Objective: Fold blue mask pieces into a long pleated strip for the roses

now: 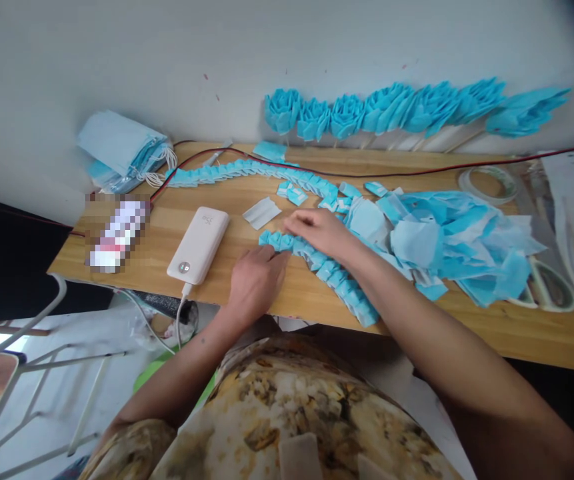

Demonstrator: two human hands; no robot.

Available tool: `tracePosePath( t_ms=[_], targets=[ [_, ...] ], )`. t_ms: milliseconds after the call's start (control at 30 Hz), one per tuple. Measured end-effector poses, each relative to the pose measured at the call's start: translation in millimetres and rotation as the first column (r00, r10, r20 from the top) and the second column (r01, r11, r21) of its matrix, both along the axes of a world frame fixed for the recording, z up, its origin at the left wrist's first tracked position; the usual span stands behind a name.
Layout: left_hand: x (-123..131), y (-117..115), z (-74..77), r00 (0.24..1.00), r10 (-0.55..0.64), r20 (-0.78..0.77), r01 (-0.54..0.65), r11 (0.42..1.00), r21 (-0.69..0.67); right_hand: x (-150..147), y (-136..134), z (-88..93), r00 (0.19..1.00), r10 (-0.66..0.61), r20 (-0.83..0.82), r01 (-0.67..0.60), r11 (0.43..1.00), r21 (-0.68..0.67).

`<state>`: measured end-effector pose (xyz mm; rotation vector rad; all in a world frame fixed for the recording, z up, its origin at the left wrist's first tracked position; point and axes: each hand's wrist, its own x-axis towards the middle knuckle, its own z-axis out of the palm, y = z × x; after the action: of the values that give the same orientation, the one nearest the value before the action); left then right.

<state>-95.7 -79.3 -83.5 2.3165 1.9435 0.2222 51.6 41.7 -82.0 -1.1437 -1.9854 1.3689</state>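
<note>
A chain of folded light-blue pieces [341, 283] curves along the front of the wooden table. My left hand [257, 281] is closed at the chain's left end, its curled fingertips against the near edge. Just above that end, my right hand [317, 230] has its fingers bent together in a pinch. Whatever sits between those fingertips is hidden. A second, longer blue chain [217, 172] lies farther back. Behind my right hand are a pale flat piece [261, 213] and a small folded blue piece [291, 193].
Right of my hands spreads a heap of blue and white scraps [467, 233]. Blue flowers on sticks [347, 117] lean on the wall. A white power bank [199, 243], a blurred phone [119, 233], face masks [121, 147], a cable [367, 175] and a tape roll [489, 195] are around.
</note>
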Motion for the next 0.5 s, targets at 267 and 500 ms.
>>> tracePosePath(
  t_ms=[267,500],
  targets=[
    [-4.2,-3.0,-4.7,0.999,-0.012,0.041,0.010,0.999,0.035,39.4,-32.3,80.3,0.906,-0.163,-0.391,0.210,0.975,0.079],
    [-17.6,-12.3,-15.8,0.954,-0.155,0.256,0.081,0.958,0.275,116.6,-76.7,86.8,0.931,-0.327,-0.164,0.365,0.815,0.449]
  ],
)
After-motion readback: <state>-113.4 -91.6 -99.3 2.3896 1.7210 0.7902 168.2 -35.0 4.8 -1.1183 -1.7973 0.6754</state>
